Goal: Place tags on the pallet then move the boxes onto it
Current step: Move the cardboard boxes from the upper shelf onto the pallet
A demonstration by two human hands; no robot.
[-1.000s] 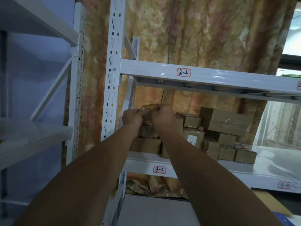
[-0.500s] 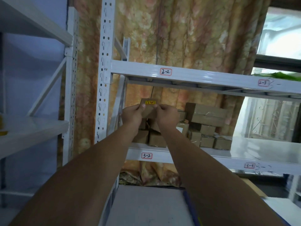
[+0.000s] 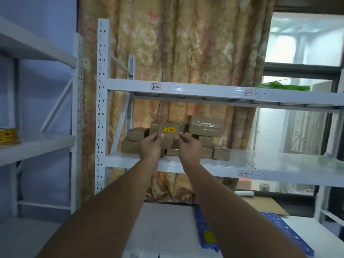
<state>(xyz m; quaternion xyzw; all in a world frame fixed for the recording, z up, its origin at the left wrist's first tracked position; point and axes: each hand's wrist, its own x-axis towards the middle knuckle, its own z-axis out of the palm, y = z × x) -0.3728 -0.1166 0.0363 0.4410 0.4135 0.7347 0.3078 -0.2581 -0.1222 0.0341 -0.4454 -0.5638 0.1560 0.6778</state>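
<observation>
Both hands hold one small brown cardboard box (image 3: 168, 141) in front of the white rack, its face turned toward me with a yellow tag (image 3: 169, 129) stuck on it. My left hand (image 3: 150, 147) grips its left side, thumb on the front. My right hand (image 3: 189, 147) grips its right side. Behind the box, several more brown boxes (image 3: 205, 126) are stacked on the rack's lower shelf (image 3: 232, 162). A blue plastic pallet (image 3: 204, 230) lies low at the right, partly hidden by my right forearm, with a yellow tag (image 3: 208, 237) on its edge.
The rack's upper shelf (image 3: 186, 90) carries labels 2-2 and 2-3. A second white rack (image 3: 37, 146) stands at the left with a yellow roll of tags (image 3: 8, 135) on it. Flat cardboard (image 3: 264, 203) lies near the pallet. A flowered curtain hangs behind.
The box has come off the stack and toward me in both hands, its tagged face now showing. The view has shifted left and down, bringing the blue pallet into sight.
</observation>
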